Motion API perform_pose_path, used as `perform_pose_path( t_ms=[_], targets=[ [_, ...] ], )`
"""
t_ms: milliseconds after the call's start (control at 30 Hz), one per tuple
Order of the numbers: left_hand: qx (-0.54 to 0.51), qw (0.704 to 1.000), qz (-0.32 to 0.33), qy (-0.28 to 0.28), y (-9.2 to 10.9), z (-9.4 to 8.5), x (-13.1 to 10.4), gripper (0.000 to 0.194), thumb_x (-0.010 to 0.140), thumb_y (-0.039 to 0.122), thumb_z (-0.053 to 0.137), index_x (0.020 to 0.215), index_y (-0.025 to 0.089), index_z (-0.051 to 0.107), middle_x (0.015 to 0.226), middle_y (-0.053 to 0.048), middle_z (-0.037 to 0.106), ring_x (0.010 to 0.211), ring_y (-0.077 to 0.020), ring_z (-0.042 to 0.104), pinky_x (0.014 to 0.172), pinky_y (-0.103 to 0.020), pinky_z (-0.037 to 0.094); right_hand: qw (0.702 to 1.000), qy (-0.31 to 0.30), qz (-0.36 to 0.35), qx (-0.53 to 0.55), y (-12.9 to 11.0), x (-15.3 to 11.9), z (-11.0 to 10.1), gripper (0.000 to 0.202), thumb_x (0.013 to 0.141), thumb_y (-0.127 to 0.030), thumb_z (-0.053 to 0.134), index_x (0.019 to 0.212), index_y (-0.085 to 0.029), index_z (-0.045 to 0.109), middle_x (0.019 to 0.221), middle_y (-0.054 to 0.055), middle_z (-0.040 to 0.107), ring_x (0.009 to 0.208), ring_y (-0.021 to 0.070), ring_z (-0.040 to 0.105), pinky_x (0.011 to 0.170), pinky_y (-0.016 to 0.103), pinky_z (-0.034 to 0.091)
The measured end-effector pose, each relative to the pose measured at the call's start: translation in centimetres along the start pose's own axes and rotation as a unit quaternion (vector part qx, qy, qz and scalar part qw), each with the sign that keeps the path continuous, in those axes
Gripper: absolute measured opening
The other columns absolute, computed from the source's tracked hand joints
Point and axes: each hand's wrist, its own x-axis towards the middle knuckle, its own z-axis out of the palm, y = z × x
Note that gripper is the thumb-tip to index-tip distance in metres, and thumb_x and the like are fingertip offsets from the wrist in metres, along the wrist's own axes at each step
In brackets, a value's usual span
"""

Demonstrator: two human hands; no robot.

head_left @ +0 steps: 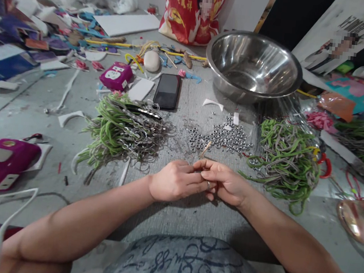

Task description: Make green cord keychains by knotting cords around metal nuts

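Observation:
My left hand (177, 182) and my right hand (225, 181) meet low over the middle of the table, fingers bent and pressed together. Whatever is between them is hidden or too small to name. A ring sits on one finger. Just beyond the fingertips a thin tan stick (205, 149) points up; I cannot tell whether it is held. Farther out lies a spread of small silver metal rings (230, 137). Left of my hands is a bundle of green and grey cords (112, 123) with metal chains and wire loops. A second tangle of green and grey cords (289, 155) lies to the right.
A steel basin (250, 91) stands at the back right, beside a red bag (190, 17). A black phone (167, 91) lies behind the left bundle. Purple boxes (115, 75) and scraps cover the left. Red-handled scissors (326, 165) lie at the right.

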Motion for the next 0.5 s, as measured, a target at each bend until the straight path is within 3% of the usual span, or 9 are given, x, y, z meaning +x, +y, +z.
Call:
perform_pose_path(
  t_ms=[500],
  targets=[
    [0.022, 1.000, -0.005, 0.010, 0.15, -0.26, 0.09, 0.026, 0.094, 0.024, 0.033, 0.095, 0.017, 0.058, 0.064, 0.001, 0.063, 0.054, -0.0114, 0.052, 0.048, -0.028, 0.031, 0.998, -0.024, -0.014, 0.049, 0.83, 0.41, -0.17, 0.024, 0.071, -0.016, 0.061, 0.095, -0.016, 0.060, 0.071, -0.004, 0.054, 0.042, 0.0043, 0.046, 0.036, 0.019, 0.049]
  ],
)
